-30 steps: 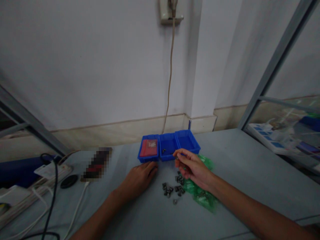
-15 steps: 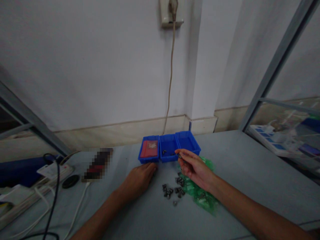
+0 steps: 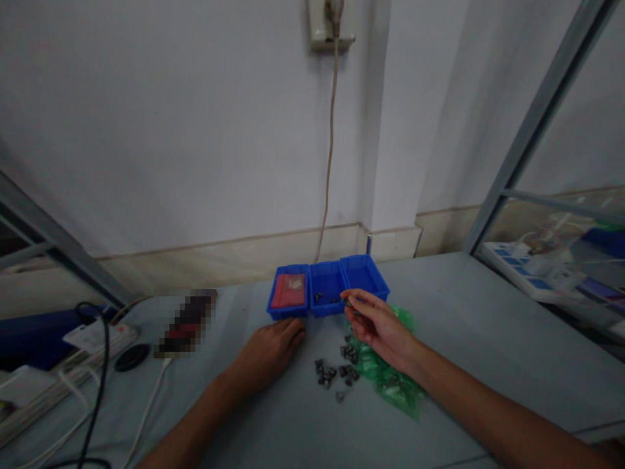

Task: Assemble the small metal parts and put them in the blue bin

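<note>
My right hand pinches a small dark metal part just in front of the middle and right blue bins. Below it lies a crumpled green plastic bag, with several small dark metal parts on the table beside it. My left hand rests on the table, fingers curled together, near the front of the left blue bin; whether it holds anything is hidden. That bin holds a red packet. A few dark parts lie in the middle blue bin.
A pixelated object with a white cable, a round black disc and a power strip are at the left. Another power strip lies at the right, beyond a metal frame. A wall stands behind.
The whole view has shifted slightly. Both hands keep nearly the same places, and my right hand still pinches the small part.
</note>
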Demonstrator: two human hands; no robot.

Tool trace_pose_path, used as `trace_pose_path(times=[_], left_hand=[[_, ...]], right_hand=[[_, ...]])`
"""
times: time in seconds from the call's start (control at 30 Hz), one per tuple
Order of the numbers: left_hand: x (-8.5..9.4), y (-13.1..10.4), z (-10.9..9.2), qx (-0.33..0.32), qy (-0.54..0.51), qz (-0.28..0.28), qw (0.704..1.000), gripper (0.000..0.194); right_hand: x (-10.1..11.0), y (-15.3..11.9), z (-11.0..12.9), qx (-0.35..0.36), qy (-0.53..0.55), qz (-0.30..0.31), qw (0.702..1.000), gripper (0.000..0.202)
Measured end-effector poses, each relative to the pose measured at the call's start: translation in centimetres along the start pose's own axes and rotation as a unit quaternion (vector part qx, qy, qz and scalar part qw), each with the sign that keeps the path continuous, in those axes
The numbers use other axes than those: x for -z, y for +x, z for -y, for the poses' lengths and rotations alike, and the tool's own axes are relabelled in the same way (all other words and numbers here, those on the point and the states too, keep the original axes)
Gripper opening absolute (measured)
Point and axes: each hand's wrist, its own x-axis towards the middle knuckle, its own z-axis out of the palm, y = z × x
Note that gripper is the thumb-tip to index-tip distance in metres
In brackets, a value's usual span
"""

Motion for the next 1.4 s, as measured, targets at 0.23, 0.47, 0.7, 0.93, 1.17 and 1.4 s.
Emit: trace_pose_path(times=[0.23,0.47,0.7,0.93,1.17,1.4], left_hand=[[-0.7,-0.1,0.7,-0.01,-0.004,-0.01,1.0,0.025],[0.3,-0.3,0.0,-0.005,-0.026,0.0,1.0,0.03],[0.0,-0.1,0.1,0.002,-0.035,-0.005,0.999,0.028],[0.7,-0.2,-0.3,0.0,-0.037,0.007,0.999,0.031],[0.2,-0.2,0.0,0.002,-0.027,0.003,1.0,0.022],[0.0,-0.2,0.3,-0.008,-0.018,0.001,1.0,0.02]], right_hand=[[0.1,0.0,-0.4,-0.009,0.001,0.015,1.0,0.039],[0.1,0.0,-0.8,0.013,-0.017,0.022,1.0,0.036],[-0.5,-0.4,-0.3,0.085,-0.108,0.01,0.99,0.032],[-0.4,-0.3,-1.1,0.215,-0.277,-0.053,0.935,0.023],[0.0,-0.5,-0.8,0.342,-0.375,-0.102,0.855,0.009],[0.0,-0.6,-0.5,0.369,-0.406,-0.079,0.833,0.005]])
